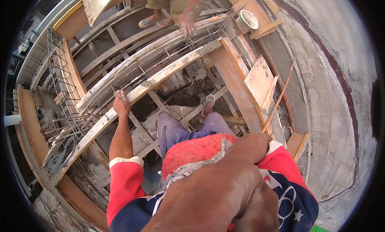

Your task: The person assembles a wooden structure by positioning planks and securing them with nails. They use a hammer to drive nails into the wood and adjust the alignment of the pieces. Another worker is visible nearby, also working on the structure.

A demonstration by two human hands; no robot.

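Observation:
My left hand (pixel 121 104) reaches forward onto a long, mortar-stained formwork board (pixel 154 80). Its fingers curl over the board's far edge, close to thin steel bars (pixel 134 80) running in the trough behind; the fingertips are partly hidden. My right arm (pixel 224 184) is bent sharply in front of me and fills the lower middle; its hand does not show. Across the trough, another person's hand (pixel 187 25) hangs at the far formwork board (pixel 148 51), beside some thin wires (pixel 190 42).
Wooden crosspieces (pixel 140 129) span gaps below my legs. A rebar cage (pixel 60 71) and loose wire (pixel 66 151) lie left. A white bucket (pixel 247 20), plywood piece (pixel 258 81) and slanting pole (pixel 279 96) stand right, before a curved concrete surface (pixel 329 123).

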